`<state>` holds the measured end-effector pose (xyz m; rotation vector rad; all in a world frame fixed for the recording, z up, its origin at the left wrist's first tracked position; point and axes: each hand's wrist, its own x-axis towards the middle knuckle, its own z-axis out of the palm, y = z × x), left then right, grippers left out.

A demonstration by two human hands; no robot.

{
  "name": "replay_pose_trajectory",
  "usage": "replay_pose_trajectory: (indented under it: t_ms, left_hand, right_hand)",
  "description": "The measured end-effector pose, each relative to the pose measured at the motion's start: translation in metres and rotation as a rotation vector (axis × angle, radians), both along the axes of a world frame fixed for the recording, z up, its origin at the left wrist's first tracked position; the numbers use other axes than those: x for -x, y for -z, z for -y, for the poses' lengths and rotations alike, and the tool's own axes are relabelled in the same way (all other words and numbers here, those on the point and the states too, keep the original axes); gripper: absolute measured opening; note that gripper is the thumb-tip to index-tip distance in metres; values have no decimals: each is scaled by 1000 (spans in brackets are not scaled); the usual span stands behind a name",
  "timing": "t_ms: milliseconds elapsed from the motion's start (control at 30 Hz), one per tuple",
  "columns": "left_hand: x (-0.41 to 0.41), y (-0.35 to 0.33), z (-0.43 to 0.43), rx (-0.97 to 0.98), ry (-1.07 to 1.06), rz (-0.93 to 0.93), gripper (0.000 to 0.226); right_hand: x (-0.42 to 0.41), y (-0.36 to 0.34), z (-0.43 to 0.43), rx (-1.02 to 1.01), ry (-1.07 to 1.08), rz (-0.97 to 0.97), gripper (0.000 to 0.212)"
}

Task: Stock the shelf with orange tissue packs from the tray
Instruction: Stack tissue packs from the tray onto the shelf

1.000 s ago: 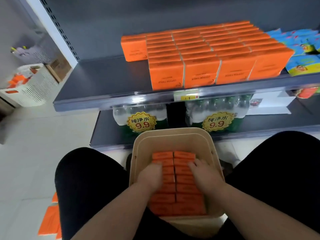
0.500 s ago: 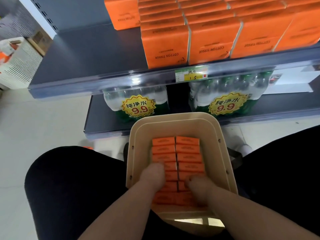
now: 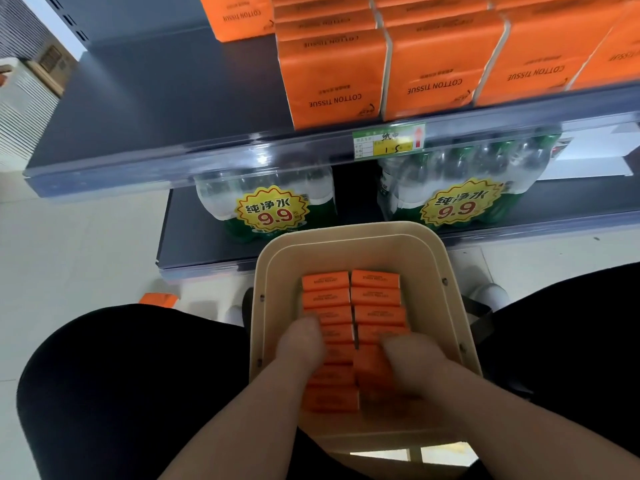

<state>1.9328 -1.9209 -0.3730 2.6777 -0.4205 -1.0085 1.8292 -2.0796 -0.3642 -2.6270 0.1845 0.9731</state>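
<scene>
Well beyond the hands and above them runs the grey shelf (image 3: 156, 109), bare on the side of the left hand and filled on the other with rows of large orange tissue packs (image 3: 332, 77) marked "COTTON TISSUE", standing right at its front lip. Under it, nearer the hands, a lower shelf (image 3: 194, 233) carries two wrapped bundles of water bottles (image 3: 270, 209) with yellow 9.9 stickers. The person's black-clad legs (image 3: 121, 393) flank both forearms. Between the legs sits the beige tray (image 3: 349, 233), and both hands reach into it. In it lie the small orange tissue packs (image 3: 375, 292) in two columns, side by side. The left hand (image 3: 301, 344) rests on the left column and the right hand (image 3: 412, 362) on the right column, fingers bent down among the packs; both are blurred, so whether either grips a pack cannot be told. A price tag (image 3: 388, 143) sits on the shelf edge straight ahead of the hands. One loose orange pack (image 3: 159, 299) lies on the floor, out past the left hand.
</scene>
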Motion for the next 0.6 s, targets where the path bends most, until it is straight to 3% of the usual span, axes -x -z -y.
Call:
replay_pose_trajectory:
  t_ms: [133, 333, 467, 600]
  left_hand:
    - [-1, 8, 5, -31, 4, -18, 18]
    - [-4, 22, 9, -84, 10, -38, 23]
    - [-12, 31, 9, -114, -13, -63, 21]
    - [-16, 43, 12, -153, 0, -49, 22]
  right_hand:
    - [-11, 2, 10, 73, 176, 138, 42]
    - [-11, 38, 5, 55, 355, 118, 47]
    - [-16, 43, 3, 131, 334, 232, 65]
    - [-11, 46, 4, 111, 286, 402, 65]
